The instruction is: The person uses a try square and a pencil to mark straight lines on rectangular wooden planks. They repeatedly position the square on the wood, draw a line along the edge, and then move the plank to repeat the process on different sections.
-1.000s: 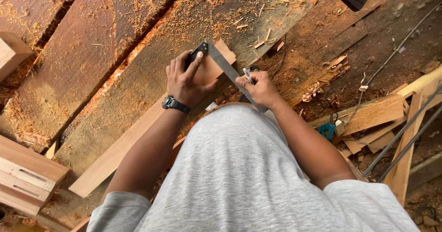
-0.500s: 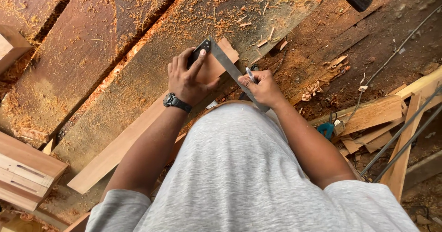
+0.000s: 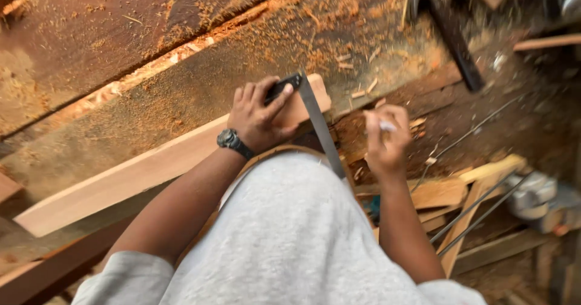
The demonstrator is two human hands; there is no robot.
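While the try square [image 3: 305, 108] is pressed against the far end of the pale wooden plank [image 3: 151, 169], its dark handle is gripped by the left hand [image 3: 261, 116], with the fingers spread over handle and wood. The steel blade is laid across the plank's width, running from the handle at the far edge back toward the person's body. The plank's long axis is stretched from that end away to the left, over the sawdust-covered workbench [image 3: 181, 93]. The right hand [image 3: 384, 138] is held just to the right of the blade, apart from it, closed around a small white marker [image 3: 385, 125] that is blurred. Of the two hands, the left is on the plank; the right is off its end, near the blade's edge. A hammer [image 3: 448, 29] is seen further off.
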